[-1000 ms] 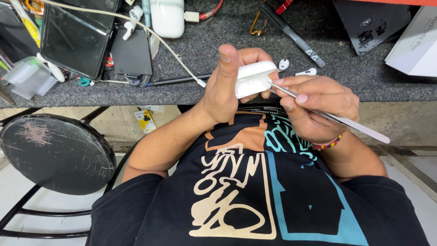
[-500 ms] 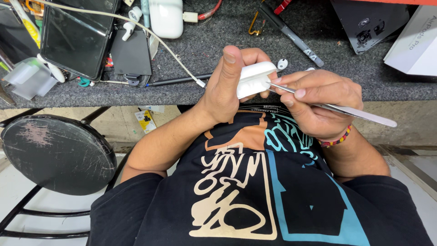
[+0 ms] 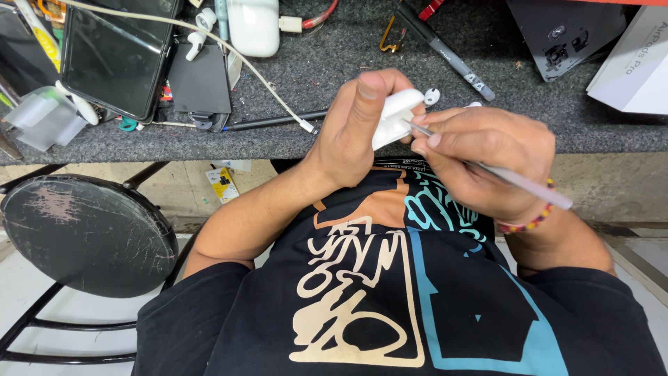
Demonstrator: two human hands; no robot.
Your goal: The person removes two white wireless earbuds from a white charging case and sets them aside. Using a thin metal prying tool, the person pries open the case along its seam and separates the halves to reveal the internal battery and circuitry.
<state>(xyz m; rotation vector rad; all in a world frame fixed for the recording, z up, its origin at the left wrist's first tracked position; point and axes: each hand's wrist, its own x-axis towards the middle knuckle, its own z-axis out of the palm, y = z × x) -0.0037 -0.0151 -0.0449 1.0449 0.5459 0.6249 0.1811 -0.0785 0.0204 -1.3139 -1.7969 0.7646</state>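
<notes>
Both hands shifted slightly toward the bench edge (image 3: 209, 150). Left hand (image 3: 351, 132) grips white earbud case (image 3: 393, 118) just over that edge; right hand (image 3: 480, 157) pinches thin metal tool (image 3: 515, 179), tip touching case. Loose earbud (image 3: 431, 96) lies just beyond.

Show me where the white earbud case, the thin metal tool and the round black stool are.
white earbud case (image 3: 395, 117), head view, on its bare white side beside the thumb.
thin metal tool (image 3: 518, 179), head view, on the shaft behind the fingers.
round black stool (image 3: 87, 233), head view, on the middle of the seat.
</notes>
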